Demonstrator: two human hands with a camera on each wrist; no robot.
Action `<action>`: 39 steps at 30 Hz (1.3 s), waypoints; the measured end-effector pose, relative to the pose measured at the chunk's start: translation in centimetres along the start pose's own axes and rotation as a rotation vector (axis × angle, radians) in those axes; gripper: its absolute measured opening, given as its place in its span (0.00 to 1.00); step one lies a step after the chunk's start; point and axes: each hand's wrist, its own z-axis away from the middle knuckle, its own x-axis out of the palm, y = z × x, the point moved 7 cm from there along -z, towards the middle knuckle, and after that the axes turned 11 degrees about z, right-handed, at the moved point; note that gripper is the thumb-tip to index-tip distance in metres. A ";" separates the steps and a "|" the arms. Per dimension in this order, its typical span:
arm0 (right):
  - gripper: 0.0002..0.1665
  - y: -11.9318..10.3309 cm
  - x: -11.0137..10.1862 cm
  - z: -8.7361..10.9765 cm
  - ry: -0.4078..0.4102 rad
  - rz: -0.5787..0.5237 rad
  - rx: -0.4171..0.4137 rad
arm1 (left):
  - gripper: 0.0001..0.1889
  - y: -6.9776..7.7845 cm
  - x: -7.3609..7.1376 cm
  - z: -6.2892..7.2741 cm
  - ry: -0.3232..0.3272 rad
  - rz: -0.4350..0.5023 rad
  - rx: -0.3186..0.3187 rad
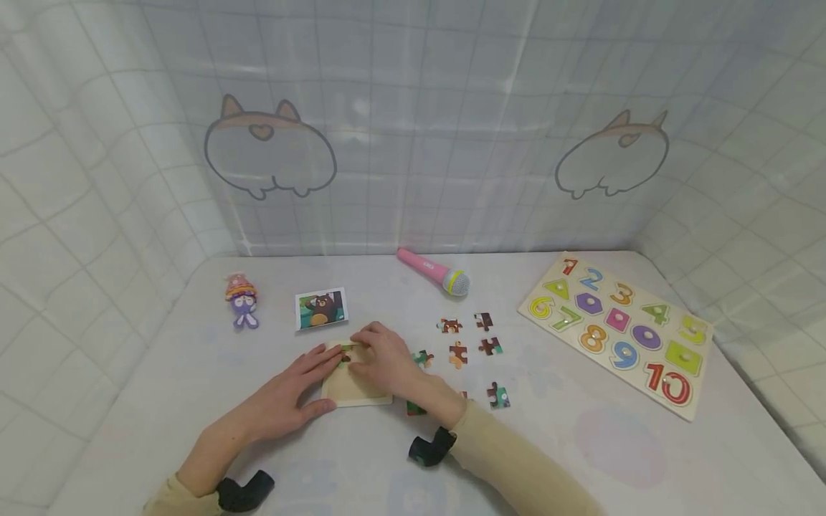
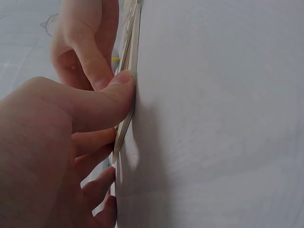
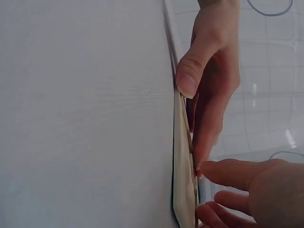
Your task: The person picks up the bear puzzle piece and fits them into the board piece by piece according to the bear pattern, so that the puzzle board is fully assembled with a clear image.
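A shallow wooden puzzle tray (image 1: 358, 393) lies in front of me, and a green and brown puzzle piece (image 1: 345, 356) sits at its far left corner. My left hand (image 1: 287, 394) rests along the tray's left side. Its straight fingers touch the piece, and its thumb (image 2: 121, 85) presses the tray's near edge. Over the far part of the tray, my right hand (image 1: 390, 362) is bent, index finger and thumb pinching about the same piece. In the right wrist view the right thumb (image 3: 223, 173) meets the left fingertips low over the tray. The right palm hides part of the tray.
Several loose puzzle pieces (image 1: 458, 354) lie right of the tray, some partly behind my right arm. Beyond the tray are a bear picture card (image 1: 321, 309), a purple doll (image 1: 244, 304) and a pink toy microphone (image 1: 432, 270). A number-and-shape board (image 1: 618, 330) lies far right.
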 end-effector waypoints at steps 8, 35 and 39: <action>0.24 1.0 -2.2 1.6 -0.006 -0.110 0.011 | 0.39 0.0 0.1 0.1 0.005 -0.010 0.010; 0.23 11.2 -9.3 6.0 0.199 -0.129 0.157 | 0.39 0.2 0.0 0.2 0.015 -0.025 0.020; 0.23 12.4 -9.7 5.9 0.211 -0.075 0.208 | 0.39 0.3 0.0 0.2 0.020 -0.030 0.032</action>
